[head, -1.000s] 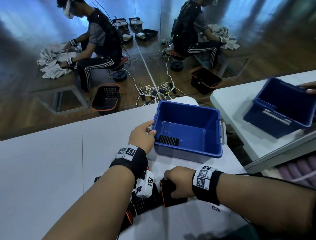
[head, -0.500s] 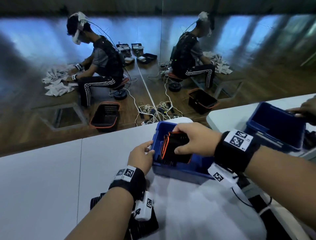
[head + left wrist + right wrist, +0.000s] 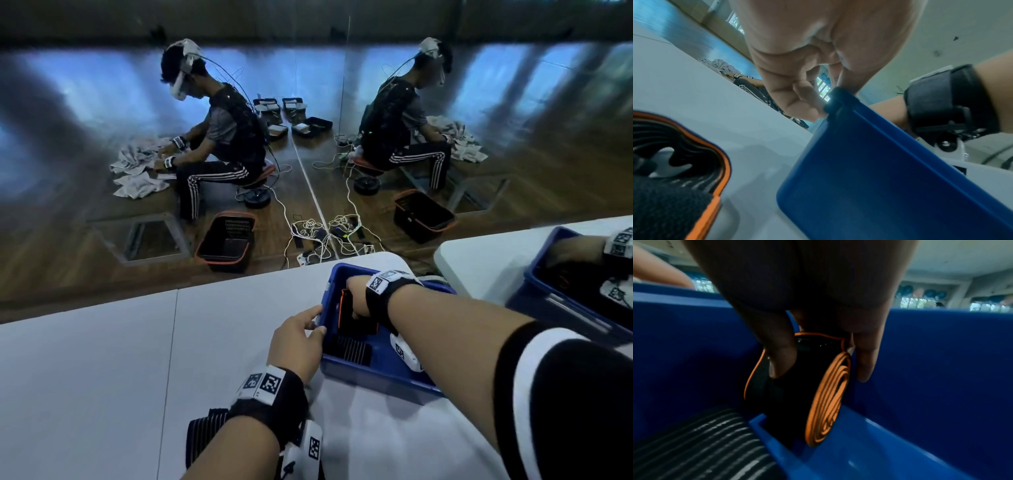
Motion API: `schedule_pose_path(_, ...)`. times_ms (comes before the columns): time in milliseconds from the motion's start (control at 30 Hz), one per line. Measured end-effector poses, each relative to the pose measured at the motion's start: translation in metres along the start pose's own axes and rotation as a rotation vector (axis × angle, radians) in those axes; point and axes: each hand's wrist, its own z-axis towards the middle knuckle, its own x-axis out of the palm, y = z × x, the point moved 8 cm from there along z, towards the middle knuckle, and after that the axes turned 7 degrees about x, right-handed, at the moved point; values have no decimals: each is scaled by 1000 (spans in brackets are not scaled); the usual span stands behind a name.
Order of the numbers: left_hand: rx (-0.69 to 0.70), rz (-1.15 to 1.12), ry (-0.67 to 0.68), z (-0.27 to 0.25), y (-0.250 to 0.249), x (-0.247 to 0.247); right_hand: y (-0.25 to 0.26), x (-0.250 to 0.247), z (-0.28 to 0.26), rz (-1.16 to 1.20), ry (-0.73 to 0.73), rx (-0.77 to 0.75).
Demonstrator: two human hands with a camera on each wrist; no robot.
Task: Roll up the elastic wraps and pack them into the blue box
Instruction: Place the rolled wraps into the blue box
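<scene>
Head view shows the right hand (image 3: 356,301) reaching down inside the blue plastic box (image 3: 376,373) on the white table (image 3: 102,377), fingers and thumb clamped round a rolled black elastic wrap with orange edging (image 3: 351,317). Its lower end sits at the box floor in the right wrist view, next to a ribbed black roll (image 3: 701,446) already lying there. The left hand (image 3: 296,346) pinches the box's near-left rim, thumb on top, steadying it. Another black wrap with orange trim (image 3: 684,162) lies loosely on the table beneath the left wrist — not yet rolled. Judging by the tight spiral of layers, the roll is light, soft and springy; it will likely loosen if released carelessly, so the best hold is across its flat sides — squeezing the coils together — until it rests wedged against the box wall.
</scene>
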Motion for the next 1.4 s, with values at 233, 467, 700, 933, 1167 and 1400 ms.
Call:
schedule_pose_path(233,-3,-29,-37,-1,2,0,18,16,8,-78,89,13)
schedule_pose_path(467,-19,-55,-25,-3,4,2,21,11,8,-69,121,11)
schedule_pose_path(700,-21,-2,9,-2,-2,-2,-6,-35,-32,114,-50,-86)
schedule_pose_path(933,21,111,53,-4,-14,-9,-75,-42,-109,340,-193,-108)
schedule_pose_path(1167,30,489,222,-19,18,-27,-129,55,-155,489,-271,116)
schedule_pose_path(1400,-44,912,678,-49,60,-14,-138,101,-184,1039,-474,74)
